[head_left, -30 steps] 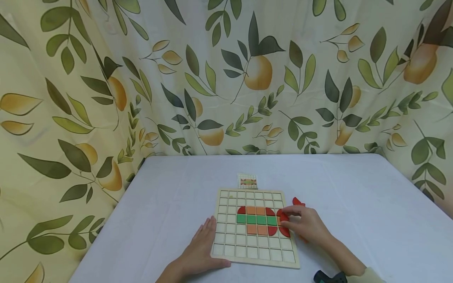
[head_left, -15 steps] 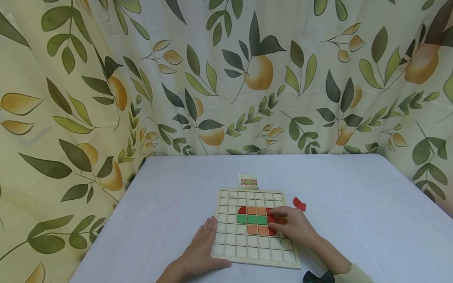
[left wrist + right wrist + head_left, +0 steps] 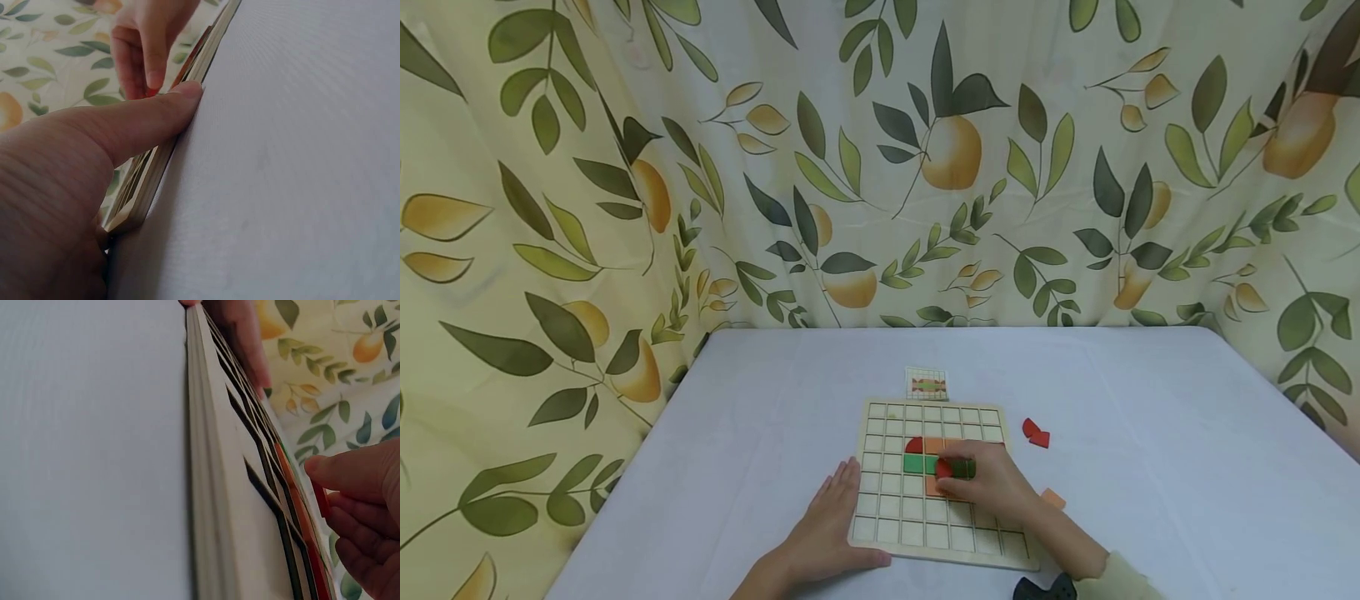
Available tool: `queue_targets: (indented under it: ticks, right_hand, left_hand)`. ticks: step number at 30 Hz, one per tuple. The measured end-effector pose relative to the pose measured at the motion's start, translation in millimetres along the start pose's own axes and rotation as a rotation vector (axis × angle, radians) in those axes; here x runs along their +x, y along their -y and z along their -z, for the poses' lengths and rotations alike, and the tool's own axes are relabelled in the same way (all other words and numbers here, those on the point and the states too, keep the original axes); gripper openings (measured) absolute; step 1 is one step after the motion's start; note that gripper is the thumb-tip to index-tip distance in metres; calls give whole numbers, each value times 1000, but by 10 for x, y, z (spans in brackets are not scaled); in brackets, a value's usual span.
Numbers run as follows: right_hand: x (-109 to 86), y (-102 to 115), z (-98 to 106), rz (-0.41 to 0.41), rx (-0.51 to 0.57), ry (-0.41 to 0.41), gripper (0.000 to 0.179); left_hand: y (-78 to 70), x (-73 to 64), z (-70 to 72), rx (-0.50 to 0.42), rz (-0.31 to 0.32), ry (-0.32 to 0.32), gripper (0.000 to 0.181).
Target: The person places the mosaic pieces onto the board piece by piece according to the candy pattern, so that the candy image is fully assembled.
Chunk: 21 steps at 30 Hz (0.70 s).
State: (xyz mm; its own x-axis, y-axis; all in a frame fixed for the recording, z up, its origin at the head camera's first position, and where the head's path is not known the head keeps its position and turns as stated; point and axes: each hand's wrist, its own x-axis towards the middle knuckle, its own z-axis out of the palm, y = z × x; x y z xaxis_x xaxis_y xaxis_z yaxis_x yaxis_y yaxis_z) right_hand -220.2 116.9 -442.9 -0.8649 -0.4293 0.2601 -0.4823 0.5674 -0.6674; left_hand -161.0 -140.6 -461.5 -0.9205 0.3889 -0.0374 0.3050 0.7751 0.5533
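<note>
A square wooden grid board (image 3: 887, 530) lies on the white-covered table with red, orange and green tiles in its cells. My left hand (image 3: 820, 533) rests at its near-left corner, fingers straight along the left edge; in the left wrist view the thumb (image 3: 156, 122) presses on the near edge. Over the middle of the board my right hand (image 3: 988, 477) pinches a red curved-edge tile (image 3: 943, 468) between thumb and fingertips. In the right wrist view that red tile (image 3: 320, 500) shows edge-on, raised over the board. The right hand hides much of the pattern's right half.
Behind the board lies a small pattern card (image 3: 927, 386). Several loose red tiles (image 3: 1039, 438) lie right of the board, and an orange tile (image 3: 1052, 498) sits nearer the right forearm. A black device (image 3: 1045, 588) is by the right wrist. A leaf-patterned curtain (image 3: 880, 167) hangs behind.
My right hand has moved left across the board, carrying the red tile from the right edge to the middle. The orange tile beside the board has come into view. The left hand stays put.
</note>
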Motion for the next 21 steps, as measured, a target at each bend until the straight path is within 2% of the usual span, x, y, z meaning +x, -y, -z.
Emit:
queue_targets:
  ticks: [10, 16, 21]
  right_hand:
    - [69, 90, -136, 70, 14, 44, 28]
    - [82, 104, -181, 74, 20, 34, 28]
    - [101, 133, -203, 58, 25, 60, 28]
  left_hand:
    - [-14, -1, 16, 2, 8, 15, 120]
    - [-27, 2, 19, 8, 15, 20, 119]
    - [-25, -4, 22, 8, 13, 16, 119]
